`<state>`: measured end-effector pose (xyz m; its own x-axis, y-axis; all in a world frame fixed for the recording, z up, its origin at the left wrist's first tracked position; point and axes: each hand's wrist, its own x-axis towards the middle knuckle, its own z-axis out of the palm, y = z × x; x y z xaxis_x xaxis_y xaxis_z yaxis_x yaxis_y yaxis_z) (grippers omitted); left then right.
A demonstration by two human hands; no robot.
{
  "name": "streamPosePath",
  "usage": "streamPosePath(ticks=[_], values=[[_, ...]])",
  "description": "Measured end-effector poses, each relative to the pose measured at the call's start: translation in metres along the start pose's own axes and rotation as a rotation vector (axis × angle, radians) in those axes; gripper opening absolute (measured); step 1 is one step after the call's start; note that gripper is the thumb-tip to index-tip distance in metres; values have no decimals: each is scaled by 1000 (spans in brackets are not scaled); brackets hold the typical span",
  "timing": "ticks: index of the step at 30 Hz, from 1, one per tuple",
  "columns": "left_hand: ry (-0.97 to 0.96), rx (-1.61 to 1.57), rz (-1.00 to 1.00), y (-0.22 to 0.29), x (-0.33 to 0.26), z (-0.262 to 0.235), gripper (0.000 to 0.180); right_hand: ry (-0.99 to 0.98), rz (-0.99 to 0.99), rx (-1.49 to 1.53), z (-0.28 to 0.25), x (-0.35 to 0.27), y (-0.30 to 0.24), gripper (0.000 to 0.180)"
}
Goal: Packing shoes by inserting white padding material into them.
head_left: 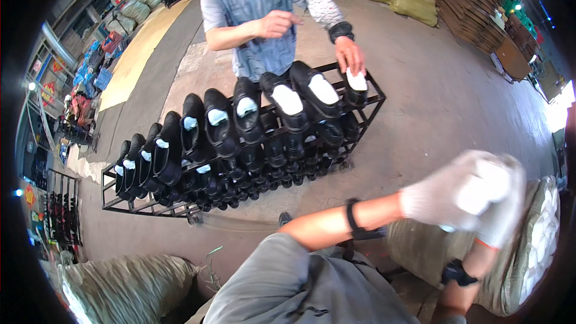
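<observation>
Gloved and blurred, the left hand (433, 198) and right hand (506, 204) hold one white wad (483, 187) between them, off the right end of the rack (102, 191); ten black shoes (249, 127) line its top tier, a co-worker's hand (350, 55) on the one at the far right corner; grey floor (432, 78), two sacks (123, 285) nearby

Shoes (223, 144) on rack (381, 96), co-worker (252, 0) behind

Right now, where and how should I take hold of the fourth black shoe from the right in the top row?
Probably by the near end of the black shoe, coming from the camera wearer's side: its opening faces this way, while the white stuffing sits toward the far end, on the co-worker's side.
</observation>
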<state>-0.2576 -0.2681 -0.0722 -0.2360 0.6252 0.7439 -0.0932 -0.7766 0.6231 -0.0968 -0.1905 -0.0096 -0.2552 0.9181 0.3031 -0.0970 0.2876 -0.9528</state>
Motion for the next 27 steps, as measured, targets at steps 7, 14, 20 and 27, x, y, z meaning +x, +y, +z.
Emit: streamPosePath(ticks=[7, 14, 20, 27], values=[[647, 85, -659, 163, -159, -247, 47, -1138, -366, -294, 271, -87, 70, 91], [731, 192, -706, 249, -179, -318, 76, -1070, -91, -207, 417, -94, 57, 70], [238, 1227, -802, 205, -207, -322, 74, -923, -30, -205, 487, -90, 134, 79], [640, 797, -806, 243, -171, -370, 57, -935, -454, -628, 505, -94, 145, 68]])
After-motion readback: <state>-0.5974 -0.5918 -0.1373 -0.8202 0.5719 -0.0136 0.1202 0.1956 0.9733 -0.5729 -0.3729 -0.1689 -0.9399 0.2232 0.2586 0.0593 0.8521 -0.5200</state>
